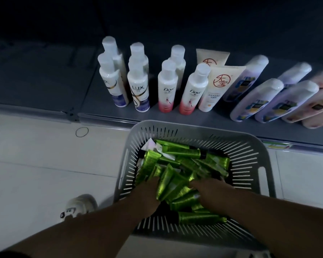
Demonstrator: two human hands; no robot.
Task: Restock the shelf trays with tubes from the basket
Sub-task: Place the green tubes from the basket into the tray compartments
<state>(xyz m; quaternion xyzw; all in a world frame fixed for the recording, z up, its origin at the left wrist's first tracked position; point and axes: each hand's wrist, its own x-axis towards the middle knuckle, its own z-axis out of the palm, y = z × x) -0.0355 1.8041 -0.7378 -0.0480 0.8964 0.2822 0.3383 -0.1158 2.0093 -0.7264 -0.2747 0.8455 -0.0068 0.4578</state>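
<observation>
Two hands of mine are down in the grey slotted basket [194, 127], which sits on the pale floor [35, 164] at six o'clock, its far rim right at the front lip of the shelf [45, 81]. My left hand [147, 191] is at seven o'clock in the basket and my right hand [210, 193] at five o'clock, both pushed into the heap of green tubes [181, 152]. The fingertips are buried among them, so I cannot tell whether either hand grasps a tube or merely lies on the pile. The tubes lie crisscross and overlapping, well over a dozen, too tangled for an exact count, with a few pale packets [151, 146] at the basket's eleven o'clock corner. On the shelf at twelve o'clock stand four Lux bottles [138, 90], two in front and two behind, then two Dove bottles [167, 90] with one more white bottle [177, 54] behind them, then two cream tubes [218, 84] with a red round mark, one behind the other. Toward two o'clock I count four lilac bottles [255, 101] and at least two pink bottles [313, 103], blurred at the frame edge. Bare grey shelf runs from the Lux bottles out to ten o'clock, and open floor spreads at nine o'clock, where one thin dark ring [76, 132] lies. One pale shoe [80, 204] is at eight o'clock, near the basket's near left corner.
</observation>
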